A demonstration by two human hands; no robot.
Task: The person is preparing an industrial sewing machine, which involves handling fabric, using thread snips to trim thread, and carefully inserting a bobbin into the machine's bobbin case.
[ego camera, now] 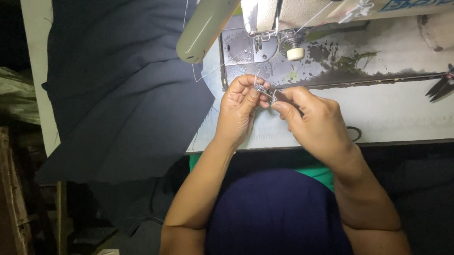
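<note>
Spread wide over the left of the table: a large sheet of dark navy woven cloth (124, 81), draped past the table edge and hanging down, soft and limp by the look of its folds. Across the top right: a worn cream-painted sewing machine (335, 0) with a chipped, stained bed, lit by a pale tubular lamp (207, 23) angled in from above. Underneath: a white, scuffed worktable (410, 116) carrying the machine. At the far right edge: small black-bladed thread snips with red handles (452, 79), lying well apart from both hands. From the machine head down toward the hands: a fine white thread (202, 74), looping loosely over the cloth edge.

Just in front of the needle plate, above the table, raised and close together: the left hand (239, 111) and the right hand (310, 120). Between them: a small shiny metal part (267, 92), perhaps a bobbin case, exact kind too small to tell. Left hand curled, thumb and forefinger pinching one end of the part; right hand likewise closed, fingertips nipping the other end, remaining fingers folded in.

Likely handling of the metal part: light, rigid, smooth and rather slippery, easy to drop, not easily broken. Best held at its rim or edges by fingertip pinch, as now, with the thread kept clear. Thread itself: slack and easily snagged.
</note>
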